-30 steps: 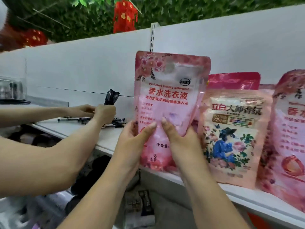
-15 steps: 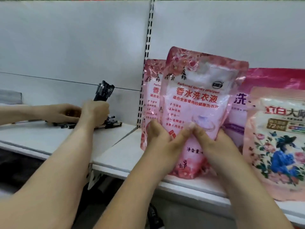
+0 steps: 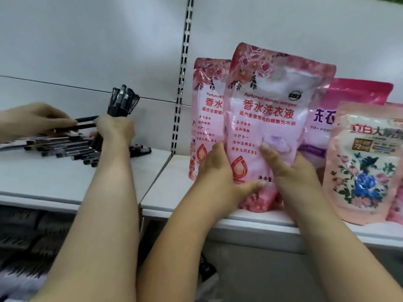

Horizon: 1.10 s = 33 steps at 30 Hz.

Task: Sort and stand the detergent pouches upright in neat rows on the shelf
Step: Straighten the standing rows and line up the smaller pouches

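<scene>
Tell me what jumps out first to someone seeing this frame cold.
The big pink rose-print detergent pouch at centre, held upright at the shelf's front edge by the left hand and right hand, with a matching pouch standing just behind it to the left. Next, at left, another person's hands gathering a bundle of black pens over more pens lying on the neighbouring shelf.
</scene>
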Available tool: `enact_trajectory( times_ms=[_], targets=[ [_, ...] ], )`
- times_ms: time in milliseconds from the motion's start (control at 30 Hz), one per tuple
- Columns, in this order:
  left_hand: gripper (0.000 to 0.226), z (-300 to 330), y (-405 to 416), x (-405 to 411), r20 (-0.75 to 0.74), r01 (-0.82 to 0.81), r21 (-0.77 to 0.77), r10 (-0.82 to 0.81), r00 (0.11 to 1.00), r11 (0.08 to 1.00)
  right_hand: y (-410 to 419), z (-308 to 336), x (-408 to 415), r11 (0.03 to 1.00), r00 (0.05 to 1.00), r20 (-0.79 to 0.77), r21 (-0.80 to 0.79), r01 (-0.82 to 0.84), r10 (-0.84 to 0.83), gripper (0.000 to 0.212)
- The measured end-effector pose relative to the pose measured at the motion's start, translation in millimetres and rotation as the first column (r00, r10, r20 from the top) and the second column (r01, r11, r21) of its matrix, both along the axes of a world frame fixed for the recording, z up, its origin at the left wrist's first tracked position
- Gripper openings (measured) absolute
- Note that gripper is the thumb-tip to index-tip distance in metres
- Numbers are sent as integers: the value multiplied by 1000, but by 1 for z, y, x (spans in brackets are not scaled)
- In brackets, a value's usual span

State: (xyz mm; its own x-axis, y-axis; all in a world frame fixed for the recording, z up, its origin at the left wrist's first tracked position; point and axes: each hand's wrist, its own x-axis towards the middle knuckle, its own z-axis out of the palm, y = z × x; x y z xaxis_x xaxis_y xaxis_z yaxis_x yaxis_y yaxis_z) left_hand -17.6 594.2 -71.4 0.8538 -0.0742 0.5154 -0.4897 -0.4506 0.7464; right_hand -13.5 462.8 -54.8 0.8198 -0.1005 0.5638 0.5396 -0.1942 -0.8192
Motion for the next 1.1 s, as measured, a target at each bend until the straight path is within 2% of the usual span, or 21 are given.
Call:
enact_trajectory(
  times_ms=[100, 233, 300, 367, 400, 467, 533, 600, 667, 733, 767, 867, 967, 1100],
  targets=[
    [93, 0, -1, 0, 25, -48, -27, 48, 999, 998, 3, 0, 2, 1000, 1000, -11, -6, -26, 26, 38],
    [98, 3, -3, 0, 43, -187, 44, 186, 982, 981, 1, 2, -2, 998, 993, -93, 26, -63, 66, 55],
    [100, 5, -5, -2, 26, -226, 53, 225, 974, 973, -6, 4, -13, 989, 993, -87, -132, 65, -77, 49],
    [105, 6, -6, -7, 32, -280, 87, 278, 960, 956, -16, 2, -24, 887, 964, 26, -386, 255, -266, 36],
    [108, 6, -10, -13, 61, -315, 114, 310, 949, 942, -24, 1, -31, 826, 944, 96, -461, 323, -316, 30],
    [109, 5, -18, -29, 137, -403, 132, 386, 912, 906, -42, -1, -44, 764, 920, 190, -513, 392, -344, 30],
    [99, 3, -29, -48, 184, -485, 80, 466, 866, 871, -64, -4, -55, 721, 899, 249, -538, 437, -359, 32],
    [76, -3, -48, -63, 296, -535, 8, 509, 808, 845, -94, -9, -67, 666, 857, 333, -540, 515, -393, 29],
    [54, -9, -81, -75, 425, -497, 6, 448, 787, 867, -129, -14, -78, 611, 809, 395, -531, 587, -435, 31],
    [50, -16, -130, -82, 470, -393, 139, 289, 834, 909, -170, -18, -89, 539, 777, 396, -564, 626, -489, 39],
    [51, -22, -159, -83, 479, -363, 234, 218, 850, 902, -194, -20, -95, 510, 776, 379, -595, 622, -504, 41],
    [60, -43, -244, -81, 475, -371, 527, 97, 875, 765, -277, -26, -117, 468, 792, 278, -683, 561, -544, 48],
    [71, -58, -290, -76, 416, -398, 680, 123, 901, 617, -354, -34, -121, 420, 778, 169, -763, 492, -605, 58],
    [78, -67, -296, -72, 405, -444, 703, 200, 892, 555, -397, -56, -107, 349, 832, 53, -891, 289, -552, 70]
  ],
)
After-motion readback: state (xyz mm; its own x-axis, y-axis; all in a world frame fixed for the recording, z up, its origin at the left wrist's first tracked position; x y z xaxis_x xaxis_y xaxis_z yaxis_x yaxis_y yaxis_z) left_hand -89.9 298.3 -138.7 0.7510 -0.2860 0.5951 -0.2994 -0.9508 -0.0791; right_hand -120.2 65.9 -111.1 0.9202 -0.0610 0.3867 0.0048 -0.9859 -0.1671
